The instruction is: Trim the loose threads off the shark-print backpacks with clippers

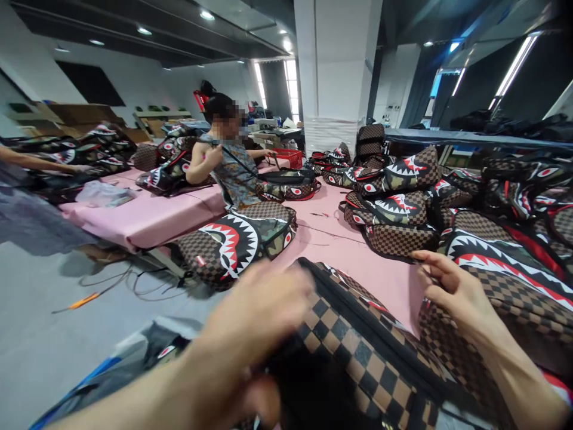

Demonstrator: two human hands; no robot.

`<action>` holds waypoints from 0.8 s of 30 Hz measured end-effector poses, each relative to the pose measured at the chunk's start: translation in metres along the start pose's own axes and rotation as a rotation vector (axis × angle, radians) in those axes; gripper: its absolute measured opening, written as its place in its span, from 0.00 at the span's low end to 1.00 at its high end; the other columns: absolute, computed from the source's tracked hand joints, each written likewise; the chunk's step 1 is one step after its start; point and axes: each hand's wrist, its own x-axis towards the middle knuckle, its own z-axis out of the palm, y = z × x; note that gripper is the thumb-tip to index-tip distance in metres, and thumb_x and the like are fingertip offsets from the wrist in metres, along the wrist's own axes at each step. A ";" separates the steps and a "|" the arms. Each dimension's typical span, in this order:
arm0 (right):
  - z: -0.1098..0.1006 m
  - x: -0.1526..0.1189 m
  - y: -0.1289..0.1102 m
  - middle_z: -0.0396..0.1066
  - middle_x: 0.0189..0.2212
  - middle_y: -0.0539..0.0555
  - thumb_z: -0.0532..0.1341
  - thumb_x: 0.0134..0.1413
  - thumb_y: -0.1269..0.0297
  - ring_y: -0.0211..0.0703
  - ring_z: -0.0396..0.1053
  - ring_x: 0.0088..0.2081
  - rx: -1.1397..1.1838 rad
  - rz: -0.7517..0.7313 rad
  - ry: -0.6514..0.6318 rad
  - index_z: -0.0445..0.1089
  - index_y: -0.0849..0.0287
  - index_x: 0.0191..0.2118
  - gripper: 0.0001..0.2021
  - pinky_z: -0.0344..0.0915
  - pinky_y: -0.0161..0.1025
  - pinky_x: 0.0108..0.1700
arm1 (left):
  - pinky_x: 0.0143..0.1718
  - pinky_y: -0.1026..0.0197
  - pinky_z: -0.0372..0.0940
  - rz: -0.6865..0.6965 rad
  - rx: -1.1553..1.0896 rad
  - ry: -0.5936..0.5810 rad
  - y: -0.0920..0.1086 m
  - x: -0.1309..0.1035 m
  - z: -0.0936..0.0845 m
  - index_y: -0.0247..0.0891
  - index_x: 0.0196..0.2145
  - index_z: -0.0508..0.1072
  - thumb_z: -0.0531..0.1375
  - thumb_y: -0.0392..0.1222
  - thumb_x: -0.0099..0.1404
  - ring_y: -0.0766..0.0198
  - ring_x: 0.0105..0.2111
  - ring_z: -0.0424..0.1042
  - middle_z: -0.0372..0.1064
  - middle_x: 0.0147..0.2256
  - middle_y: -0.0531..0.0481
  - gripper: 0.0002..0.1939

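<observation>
A brown and black checkered bag point(353, 343) with a dark zipper band lies close in front of me at the lower centre. Over its left end is my left hand point(264, 304), smeared by motion, so its fingers cannot be made out. My right hand point(441, 280) is raised above the bag's right side, thumb and fingers bent towards each other; whatever may be between the fingertips is too small to name. Right beside that hand rests a large shark-mouth bag point(505, 263). Another shark-mouth bag point(237, 239) lies beyond my left hand.
A person point(237, 161) stands across the pink table point(322, 233), near a red crate point(289, 158). Stacked bags point(398, 203) cover the table's right side. Another person's arm point(40, 160) reaches in at far left. An orange-handled tool point(84, 300) appears at lower left.
</observation>
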 end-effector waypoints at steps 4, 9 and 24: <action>-0.004 -0.026 0.024 0.55 0.15 0.45 0.60 0.50 0.52 0.33 0.53 0.18 0.180 0.146 0.020 0.71 0.60 0.35 0.15 0.51 0.32 0.20 | 0.38 0.58 0.65 0.093 -0.257 -0.038 0.008 -0.006 0.026 0.45 0.39 0.71 0.57 0.46 0.61 0.64 0.28 0.69 0.70 0.25 0.51 0.09; 0.017 -0.044 0.033 0.67 0.24 0.51 0.56 0.54 0.49 0.39 0.64 0.26 0.335 0.113 -0.008 0.72 0.58 0.36 0.17 0.63 0.36 0.29 | 0.28 0.61 0.61 -0.098 -0.186 0.230 -0.048 0.050 0.058 0.41 0.19 0.64 0.61 0.51 0.56 0.67 0.21 0.63 0.62 0.17 0.54 0.16; 0.082 -0.092 0.071 0.70 0.34 0.59 0.56 0.56 0.67 0.41 0.69 0.33 -0.426 -0.579 0.195 0.63 0.62 0.51 0.17 0.66 0.36 0.32 | 0.42 0.62 0.63 -0.298 -0.435 0.119 -0.131 0.139 0.112 0.36 0.36 0.72 0.57 0.45 0.54 0.62 0.37 0.69 0.72 0.38 0.47 0.13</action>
